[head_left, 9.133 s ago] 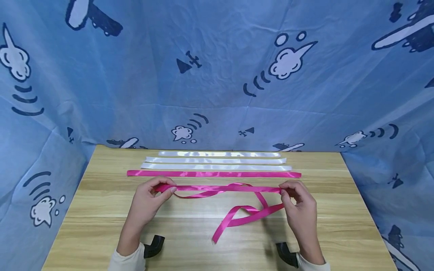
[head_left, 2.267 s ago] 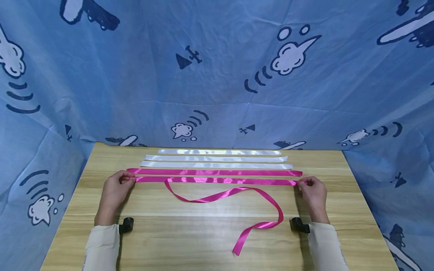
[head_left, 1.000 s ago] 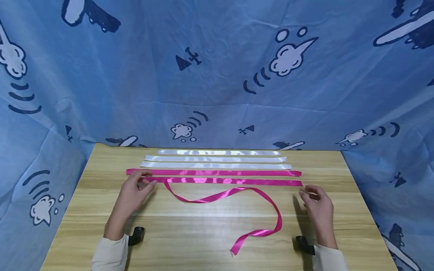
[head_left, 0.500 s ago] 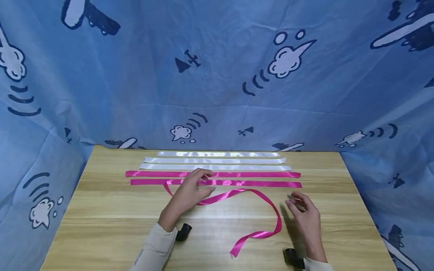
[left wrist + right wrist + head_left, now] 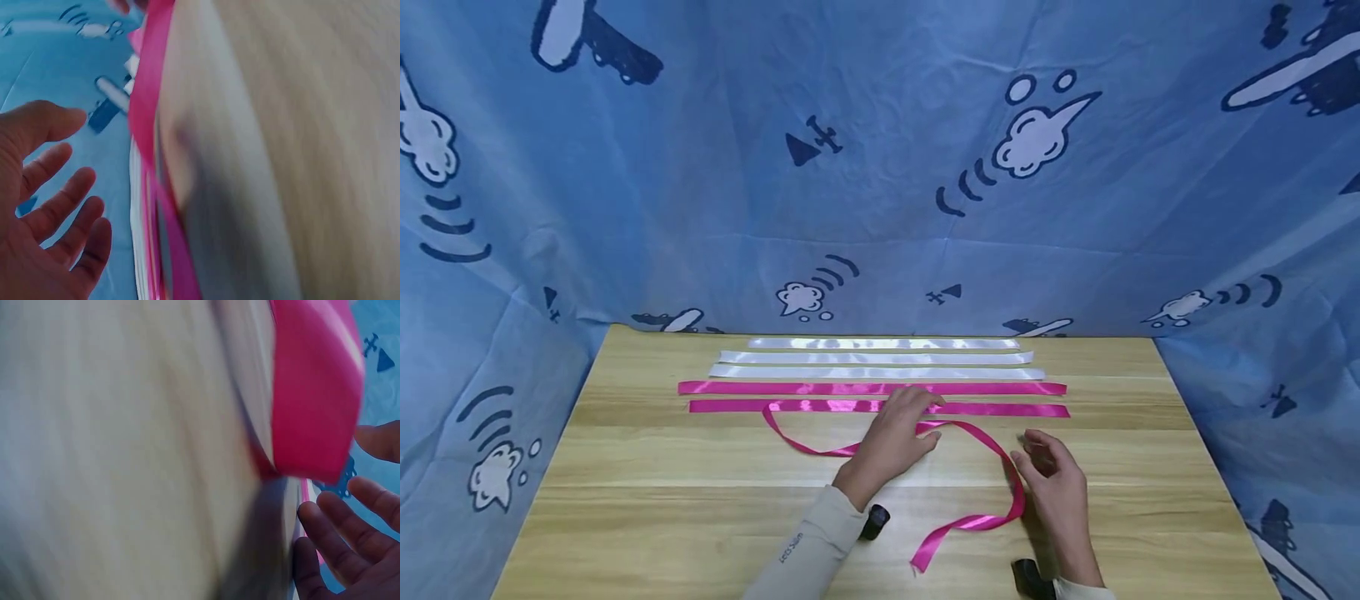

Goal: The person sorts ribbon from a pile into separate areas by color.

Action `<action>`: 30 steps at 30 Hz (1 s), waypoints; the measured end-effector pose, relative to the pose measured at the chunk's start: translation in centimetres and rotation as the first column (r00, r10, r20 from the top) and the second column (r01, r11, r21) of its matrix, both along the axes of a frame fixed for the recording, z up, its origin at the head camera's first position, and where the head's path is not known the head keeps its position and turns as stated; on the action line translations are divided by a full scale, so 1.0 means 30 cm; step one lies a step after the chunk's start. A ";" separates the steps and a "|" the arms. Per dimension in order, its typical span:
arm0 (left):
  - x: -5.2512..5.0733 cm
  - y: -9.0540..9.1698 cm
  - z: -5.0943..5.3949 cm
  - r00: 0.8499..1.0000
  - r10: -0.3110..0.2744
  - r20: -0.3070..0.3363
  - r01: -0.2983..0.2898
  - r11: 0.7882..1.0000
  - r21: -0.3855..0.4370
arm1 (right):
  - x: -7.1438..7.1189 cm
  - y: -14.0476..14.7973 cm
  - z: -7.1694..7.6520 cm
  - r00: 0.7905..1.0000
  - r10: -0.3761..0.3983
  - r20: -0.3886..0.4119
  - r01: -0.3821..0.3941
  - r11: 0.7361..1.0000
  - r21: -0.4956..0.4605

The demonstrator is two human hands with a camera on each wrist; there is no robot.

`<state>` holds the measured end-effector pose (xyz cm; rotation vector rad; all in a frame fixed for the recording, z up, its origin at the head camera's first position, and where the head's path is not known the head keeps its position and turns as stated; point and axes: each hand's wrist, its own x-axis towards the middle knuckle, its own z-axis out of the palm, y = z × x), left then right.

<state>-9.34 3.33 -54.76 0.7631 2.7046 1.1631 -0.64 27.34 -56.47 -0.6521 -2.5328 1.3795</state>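
Observation:
My left hand (image 5: 891, 440) hovers over the upper bend of a loose, curling pink ribbon (image 5: 976, 522), its fingers relaxed and holding nothing. In the left wrist view the fingers (image 5: 62, 203) are spread apart, beside the ribbon (image 5: 149, 87). Just right of the ribbon's curve is my right hand (image 5: 1062, 500), also with nothing in it; in the right wrist view its fingers (image 5: 340, 540) are loosely bent near the pink band (image 5: 317, 394). Behind the hands two pink ribbons, a rear one (image 5: 760, 388) and a front one (image 5: 730, 406), lie straight across the table.
Three white ribbons lie parallel at the back of the wooden table (image 5: 625, 483): a rear one (image 5: 880, 343), a middle one (image 5: 850, 358) and a front one (image 5: 820, 372). A blue patterned cloth (image 5: 880, 183) hangs behind and at both sides. Each wrist carries a black mount (image 5: 876, 522).
Both hands stretched a pink ribbon, laid it straight in front of the other pink one and let go. Since then the left hand has swept right over the loose ribbon; the right has moved left and nearer.

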 end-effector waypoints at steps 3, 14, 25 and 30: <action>0.000 0.028 -0.010 0.999 -0.019 -0.032 0.019 0.999 -0.027 | 0.000 -0.018 -0.006 1.000 0.016 -0.009 -0.016 1.000 0.010; 0.000 0.071 -0.028 0.998 -0.048 0.029 0.050 0.996 -0.072 | -0.004 -0.057 -0.015 0.998 0.067 -0.015 -0.066 0.996 0.056; 0.017 0.102 -0.040 0.996 -0.068 0.056 0.074 0.992 -0.102 | -0.009 -0.074 -0.035 0.994 0.099 -0.043 -0.095 0.993 0.074; 0.018 0.108 -0.043 0.997 -0.065 0.051 0.070 0.992 -0.104 | -0.009 -0.074 -0.038 0.995 0.098 -0.027 -0.094 0.990 0.104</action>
